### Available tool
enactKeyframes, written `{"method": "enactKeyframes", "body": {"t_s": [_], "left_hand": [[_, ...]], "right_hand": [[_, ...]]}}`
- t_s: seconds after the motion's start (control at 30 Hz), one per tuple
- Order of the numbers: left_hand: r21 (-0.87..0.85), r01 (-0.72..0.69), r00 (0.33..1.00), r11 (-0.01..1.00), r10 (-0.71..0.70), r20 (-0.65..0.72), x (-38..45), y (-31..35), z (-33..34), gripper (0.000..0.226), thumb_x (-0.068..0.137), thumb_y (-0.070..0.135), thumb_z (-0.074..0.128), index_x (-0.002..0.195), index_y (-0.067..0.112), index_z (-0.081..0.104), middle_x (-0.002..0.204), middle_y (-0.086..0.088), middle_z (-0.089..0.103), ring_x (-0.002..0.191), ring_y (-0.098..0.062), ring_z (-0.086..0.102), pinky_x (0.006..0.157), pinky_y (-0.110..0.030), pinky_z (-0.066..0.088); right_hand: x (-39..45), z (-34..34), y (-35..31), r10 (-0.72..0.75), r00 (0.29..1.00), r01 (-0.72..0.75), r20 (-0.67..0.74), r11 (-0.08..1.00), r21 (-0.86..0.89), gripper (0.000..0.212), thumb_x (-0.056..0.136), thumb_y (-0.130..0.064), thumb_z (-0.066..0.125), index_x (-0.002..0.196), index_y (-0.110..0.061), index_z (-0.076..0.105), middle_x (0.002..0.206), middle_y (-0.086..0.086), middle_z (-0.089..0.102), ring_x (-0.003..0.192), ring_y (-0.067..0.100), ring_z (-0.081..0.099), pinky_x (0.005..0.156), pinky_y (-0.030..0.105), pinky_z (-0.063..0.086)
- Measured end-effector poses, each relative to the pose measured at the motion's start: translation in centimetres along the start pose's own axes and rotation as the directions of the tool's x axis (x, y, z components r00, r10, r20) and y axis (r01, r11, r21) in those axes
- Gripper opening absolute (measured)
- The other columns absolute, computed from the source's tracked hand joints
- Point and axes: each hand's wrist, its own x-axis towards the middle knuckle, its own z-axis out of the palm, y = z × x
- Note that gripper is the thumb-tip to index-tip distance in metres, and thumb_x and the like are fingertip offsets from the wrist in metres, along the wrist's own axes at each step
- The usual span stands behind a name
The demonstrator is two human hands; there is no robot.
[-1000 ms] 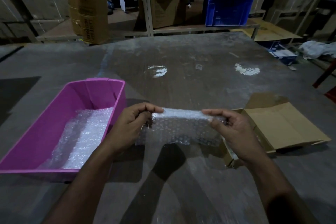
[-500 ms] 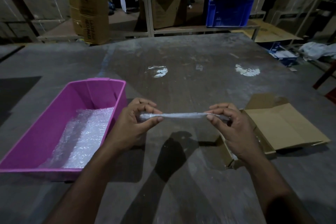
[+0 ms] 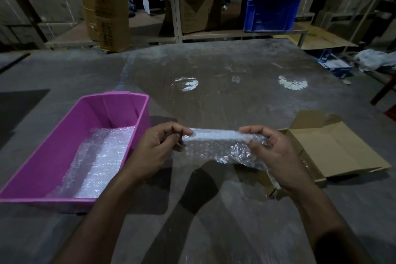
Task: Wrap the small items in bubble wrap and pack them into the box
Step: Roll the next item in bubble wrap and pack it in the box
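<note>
I hold a bubble wrap bundle [image 3: 216, 146] in the air above the table, between both hands. My left hand [image 3: 156, 152] pinches its left end with thumb and fingers. My right hand [image 3: 272, 154] grips the right end, where the wrap is crumpled. Whatever is inside the wrap is hidden. An open cardboard box [image 3: 334, 152] lies on the table just right of my right hand, its flap folded out. A pink plastic bin [image 3: 90, 113] at the left holds more sheets of bubble wrap [image 3: 102, 161].
The grey table [image 3: 214, 221] stretches far ahead. Behind it stand metal shelves with cardboard cartons [image 3: 107, 6] and a blue crate [image 3: 271, 14]. Flat cardboard and a blue-white box [image 3: 334, 64] lie off the table's right side.
The wrap, seen as a thin edge-on strip half a second ago, has turned and hangs as a broad sheet again, crumpled near my right hand. Both hands stay at about the same place.
</note>
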Motion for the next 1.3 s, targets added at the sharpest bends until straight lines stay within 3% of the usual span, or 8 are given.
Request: {"method": "enactKeyframes", "body": {"t_s": [0.13, 0.27, 0.47, 0.57, 0.77, 1.07, 1.2, 1.3], "left_hand": [[-0.022, 0.016, 1.000, 1.000, -0.016, -0.014, -0.1, 0.2, -0.1, 0.016, 0.093, 0.008, 0.068, 0.104, 0.017, 0.076, 0.092, -0.004, 0.076, 0.076, -0.006, 0.064, 0.067, -0.015, 0.049], [0.050, 0.016, 1.000, 0.999, -0.015, -0.011, 0.0, 0.0, -0.1, 0.029, 0.074, 0.015, 0.086, 0.100, 0.023, 0.077, 0.099, -0.001, 0.078, 0.081, -0.012, 0.070, 0.073, -0.023, 0.056], [0.118, -0.013, 0.998, 0.993, 0.020, -0.053, 0.2, -0.3, -0.4, 0.012, 0.080, 0.025, 0.081, 0.092, 0.026, 0.078, 0.099, -0.004, 0.071, 0.086, -0.025, 0.068, 0.072, -0.033, 0.053], [0.123, -0.028, 0.999, 0.992, 0.031, -0.026, 0.3, -0.3, -0.6, 0.009, 0.080, 0.027, 0.079, 0.088, 0.026, 0.078, 0.105, 0.000, 0.067, 0.097, -0.014, 0.066, 0.078, -0.026, 0.055], [0.012, 0.045, 0.999, 0.999, -0.045, -0.002, 0.1, -0.5, -0.6, 0.013, 0.091, 0.022, 0.071, 0.104, 0.020, 0.074, 0.095, -0.010, 0.072, 0.077, -0.018, 0.066, 0.070, -0.031, 0.056], [-0.038, 0.051, 0.999, 0.998, -0.051, 0.005, 0.0, 0.1, -0.3, 0.022, 0.102, 0.012, 0.055, 0.111, 0.015, 0.075, 0.096, -0.034, 0.060, 0.070, -0.016, 0.058, 0.065, -0.025, 0.055], [-0.046, 0.085, 0.996, 0.995, -0.083, 0.035, -0.3, 0.4, -0.3, 0.023, 0.085, 0.025, 0.073, 0.107, 0.021, 0.078, 0.092, -0.006, 0.075, 0.070, -0.015, 0.062, 0.065, -0.021, 0.053], [-0.054, 0.102, 0.994, 0.993, -0.100, 0.042, -0.3, 0.6, 0.2, 0.029, 0.078, 0.020, 0.079, 0.106, 0.016, 0.077, 0.096, -0.008, 0.077, 0.077, -0.018, 0.065, 0.068, -0.021, 0.054]], "right_hand": [[0.1, 0.0, 0.3, 0.008, 1.000, -0.008, 0.004, 1.000, -0.022, 0.024, 0.083, -0.013, 0.078, 0.103, -0.027, 0.075, 0.100, -0.001, 0.076, 0.092, 0.016, 0.073, 0.077, 0.030, 0.059], [0.4, -0.2, 0.8, -0.006, 0.999, 0.002, -0.036, 0.996, -0.092, 0.015, 0.087, -0.015, 0.073, 0.096, -0.027, 0.076, 0.093, -0.008, 0.072, 0.087, 0.008, 0.067, 0.073, 0.024, 0.055], [0.8, -0.1, 0.7, -0.139, 0.990, 0.131, -0.029, 0.971, -0.200, 0.012, 0.090, -0.017, 0.070, 0.088, -0.028, 0.075, 0.097, -0.007, 0.061, 0.092, 0.008, 0.061, 0.077, 0.013, 0.046], [0.6, -0.1, 0.7, -0.089, 0.996, 0.086, -0.011, 0.986, -0.142, 0.012, 0.094, -0.023, 0.066, 0.088, -0.028, 0.074, 0.091, -0.004, 0.070, 0.083, 0.010, 0.065, 0.071, 0.018, 0.050], [0.4, -0.1, 0.4, -0.040, 0.999, 0.039, -0.017, 0.998, -0.046, 0.031, 0.099, -0.019, 0.059, 0.118, -0.042, 0.068, 0.095, -0.008, 0.069, 0.083, 0.011, 0.064, 0.076, 0.026, 0.052], [0.0, -0.2, -0.1, -0.018, 1.000, 0.019, 0.011, 1.000, -0.013, 0.029, 0.077, -0.023, 0.077, 0.107, -0.022, 0.076, 0.105, -0.006, 0.077, 0.098, 0.015, 0.073, 0.089, 0.031, 0.058], [0.1, -0.5, 0.3, -0.030, 0.999, 0.029, -0.021, 0.996, -0.079, 0.023, 0.079, -0.028, 0.077, 0.102, -0.025, 0.077, 0.097, -0.005, 0.078, 0.089, 0.013, 0.073, 0.079, 0.022, 0.056], [0.2, -0.7, 0.3, -0.096, 0.993, 0.080, -0.063, 0.972, -0.221, 0.017, 0.080, -0.037, 0.072, 0.093, -0.027, 0.077, 0.096, -0.004, 0.070, 0.086, 0.006, 0.066, 0.071, 0.011, 0.048]]}}
